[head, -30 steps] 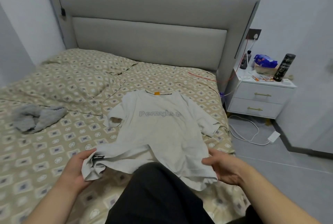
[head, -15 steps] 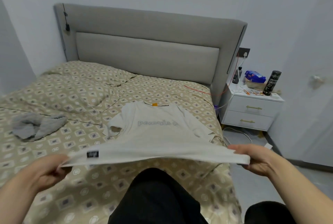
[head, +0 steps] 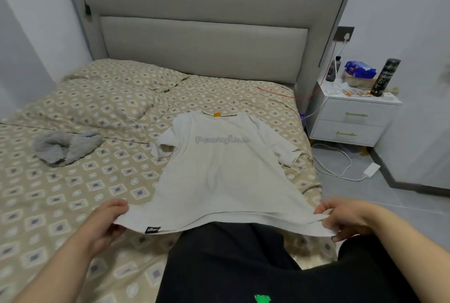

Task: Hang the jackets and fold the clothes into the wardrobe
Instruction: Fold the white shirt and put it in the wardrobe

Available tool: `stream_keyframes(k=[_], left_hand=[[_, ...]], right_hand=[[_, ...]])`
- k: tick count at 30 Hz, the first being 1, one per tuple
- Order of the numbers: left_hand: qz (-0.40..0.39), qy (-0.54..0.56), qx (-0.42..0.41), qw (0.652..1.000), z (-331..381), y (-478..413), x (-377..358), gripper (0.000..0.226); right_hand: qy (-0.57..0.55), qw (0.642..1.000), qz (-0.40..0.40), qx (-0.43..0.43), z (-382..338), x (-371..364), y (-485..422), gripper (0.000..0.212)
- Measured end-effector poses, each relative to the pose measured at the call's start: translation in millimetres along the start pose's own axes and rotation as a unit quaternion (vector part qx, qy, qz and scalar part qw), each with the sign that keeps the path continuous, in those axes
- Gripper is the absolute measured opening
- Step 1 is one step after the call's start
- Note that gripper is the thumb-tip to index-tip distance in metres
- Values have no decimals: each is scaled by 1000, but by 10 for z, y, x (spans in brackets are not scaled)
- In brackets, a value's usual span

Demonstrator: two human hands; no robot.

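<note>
— Where do we have the T-shirt (head: 224,168)?

— On the bed (head: 73,193), front side up. Its hem is lifted between our two hands; the rest lies flat beyond them.

— Which way does it point?

— Its long axis runs straight away from our grip. The hem is at our hands and the collar, with an orange tag (head: 217,114), is at the far end, toward the headboard (head: 204,42). One sleeve spreads out beyond each hand.

— And the grip itself?

— Our left hand (head: 107,222) pinches the left corner of the hem, thumb on top. Our right hand (head: 345,217) pinches the right corner the same way. The hem sags a little between them, over our knee in black trousers (head: 231,266).

— What can't we see?

— The left fingers are hidden under the cloth. On the right only some fingertips show below the hem. Our knee covers the bed just under the grip, and our forearms are cut off by the frame.

— Can we read the print?

— Not fully. The pale letters across the chest blur at the end, and the black label (head: 152,230) just right of the left grip is too small to read.

— Anything else around?

— A crumpled grey cloth (head: 65,145) lies well beyond the left grip. A white nightstand (head: 353,117) stands far beyond the right one, and the things on it are hard to make out.
</note>
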State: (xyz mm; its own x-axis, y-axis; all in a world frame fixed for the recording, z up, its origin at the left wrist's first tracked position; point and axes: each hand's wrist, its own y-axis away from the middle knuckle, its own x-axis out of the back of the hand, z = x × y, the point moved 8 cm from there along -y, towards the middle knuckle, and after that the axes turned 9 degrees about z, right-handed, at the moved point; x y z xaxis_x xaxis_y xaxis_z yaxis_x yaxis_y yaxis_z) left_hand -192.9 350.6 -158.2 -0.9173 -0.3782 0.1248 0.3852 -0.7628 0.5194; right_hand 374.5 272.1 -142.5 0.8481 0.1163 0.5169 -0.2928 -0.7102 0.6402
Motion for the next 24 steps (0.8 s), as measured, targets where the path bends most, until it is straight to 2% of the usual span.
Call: stream_keyframes(k=[3,6,10,12,14,16,18,19,20,22,24], left_hand=[[-11,12,-14,1000,75,4,16,13],[2,18,-12,1000,68,-75,105,13],[0,-67,22,998,-61,-157,250,14],[-40,-178,49,982,-213,-126,299,15],[-74,-300,48,950,-346,-85,316,17],[-70,-416,-6,906,-344,-98,261,21],[-57,-519,-78,849,-270,-85,76,20],[-42,-542,-113,832,-197,-66,-35,15],[-31,-521,-140,842,-129,-41,-144,12],[-34,-417,-199,886,16,56,-393,15],[-60,-353,-260,897,170,281,-700,11]], right_hand=[[62,994,85,15,-64,163,59,19],[102,977,184,39,-167,364,75,17],[174,955,230,66,-228,487,66,19],[252,938,213,109,-287,462,107,19],[350,913,147,153,-317,306,183,16],[397,901,53,168,-217,95,221,9],[408,896,-4,174,-116,-65,208,19],[399,900,-19,176,-102,-121,200,24],[381,906,-31,181,-114,-174,200,27],[318,928,-57,187,-171,-265,235,24],[239,951,-69,185,-202,-300,252,19]])
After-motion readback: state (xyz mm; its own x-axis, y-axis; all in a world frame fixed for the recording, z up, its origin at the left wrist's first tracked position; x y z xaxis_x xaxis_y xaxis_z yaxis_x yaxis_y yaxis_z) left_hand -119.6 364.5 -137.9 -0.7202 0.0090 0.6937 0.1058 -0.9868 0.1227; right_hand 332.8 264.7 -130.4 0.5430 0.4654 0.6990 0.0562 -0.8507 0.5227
